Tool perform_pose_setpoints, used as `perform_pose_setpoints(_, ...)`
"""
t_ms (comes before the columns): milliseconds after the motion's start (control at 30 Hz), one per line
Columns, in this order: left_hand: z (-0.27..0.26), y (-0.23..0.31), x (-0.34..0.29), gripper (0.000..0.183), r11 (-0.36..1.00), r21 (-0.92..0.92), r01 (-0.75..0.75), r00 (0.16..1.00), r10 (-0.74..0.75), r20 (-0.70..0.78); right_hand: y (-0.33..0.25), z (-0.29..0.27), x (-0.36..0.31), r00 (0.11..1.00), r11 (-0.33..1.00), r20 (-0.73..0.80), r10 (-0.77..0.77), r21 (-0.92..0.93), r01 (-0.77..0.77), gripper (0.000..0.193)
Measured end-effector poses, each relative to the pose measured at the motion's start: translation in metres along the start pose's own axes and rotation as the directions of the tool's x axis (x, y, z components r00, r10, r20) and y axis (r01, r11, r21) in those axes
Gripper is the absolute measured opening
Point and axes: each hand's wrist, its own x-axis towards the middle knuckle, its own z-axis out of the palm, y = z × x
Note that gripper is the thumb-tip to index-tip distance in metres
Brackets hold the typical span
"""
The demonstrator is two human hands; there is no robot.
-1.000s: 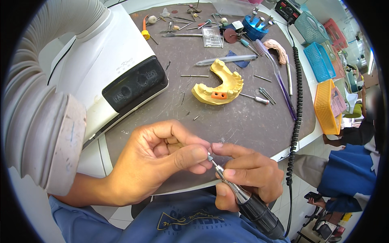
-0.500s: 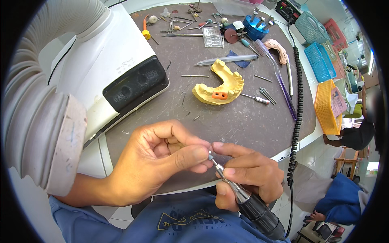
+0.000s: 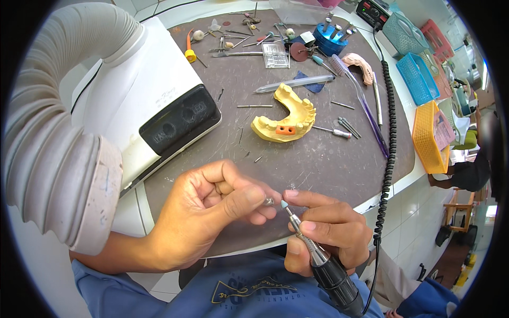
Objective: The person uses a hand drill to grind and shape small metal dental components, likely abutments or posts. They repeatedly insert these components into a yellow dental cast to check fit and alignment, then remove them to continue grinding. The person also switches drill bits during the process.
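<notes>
My left hand point(image 3: 212, 206) pinches a small shiny metal piece point(image 3: 269, 202), perhaps a dental crown, between thumb and fingertips. My right hand point(image 3: 334, 225) grips a rotary handpiece point(image 3: 318, 255) with a black body and silver nose. Its light-blue pointed grinding tip point(image 3: 284, 204) sits just right of the metal piece, with a slight gap between them. Beyond both hands lies a yellow dental cast point(image 3: 298, 117), horseshoe-shaped, with an orange insert point(image 3: 285, 130) bearing two dark holes.
A white dust-extraction box point(image 3: 154, 100) with a ribbed hose point(image 3: 58, 153) stands left. Burs, a blue bur stand point(image 3: 330, 40), a pink denture-like arch point(image 3: 359, 67) and a purple toothbrush point(image 3: 366, 106) lie across the mat. A coiled cord point(image 3: 389, 132) runs down the right, beside plastic baskets point(image 3: 430, 138).
The metal piece and the grinding tip have come apart; before, they were together at the fingertips. My left fingertips have shifted slightly left, and the view has moved a little.
</notes>
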Motion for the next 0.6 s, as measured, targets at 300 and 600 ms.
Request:
perform_pose_setpoints(300,0.002,-0.0027,0.0017,0.011,0.997,-0.047,-0.064,0.998,0.065,0.013,0.0014,0.0,0.001,0.994,0.989,0.038,-0.104,-0.101,0.107,0.026)
perform_pose_setpoints(600,0.0045,-0.002,-0.0023,0.024,0.997,0.058,-0.056,0.998,0.055,0.022,0.0029,0.002,-0.0025,0.998,0.998,-0.01,-0.061,-0.028,0.06,0.026)
